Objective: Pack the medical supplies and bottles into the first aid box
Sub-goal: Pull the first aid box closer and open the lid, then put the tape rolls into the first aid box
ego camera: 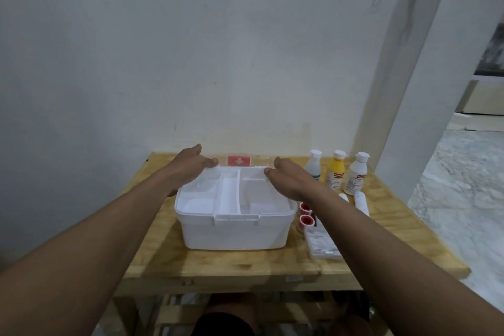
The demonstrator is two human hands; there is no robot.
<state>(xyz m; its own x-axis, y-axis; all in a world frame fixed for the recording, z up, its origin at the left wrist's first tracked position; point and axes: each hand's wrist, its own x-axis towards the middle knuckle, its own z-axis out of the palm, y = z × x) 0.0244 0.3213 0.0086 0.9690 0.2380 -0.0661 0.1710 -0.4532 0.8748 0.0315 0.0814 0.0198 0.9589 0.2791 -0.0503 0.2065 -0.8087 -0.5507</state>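
Observation:
The white first aid box [234,232] stands in the middle of a wooden table [163,253]. A white divided tray [230,196] sits in its top. The clear lid [239,161], marked with a red cross label, is tipped back at the far edge. My left hand [191,166] and my right hand [289,180] grip the lid's two far corners, thumbs on the rim. To the right stand a white bottle [313,165], a yellow bottle [336,172] and another white bottle [356,174]. Nearer lie white tubes [361,202], two red tape rolls [306,215] and a clear flat case [321,243].
A white wall [218,62] rises directly behind the table. A white pillar [409,117] stands at the table's right rear corner, with marble floor [463,199] beyond it. Wooden slats [177,314] show under the table's front edge.

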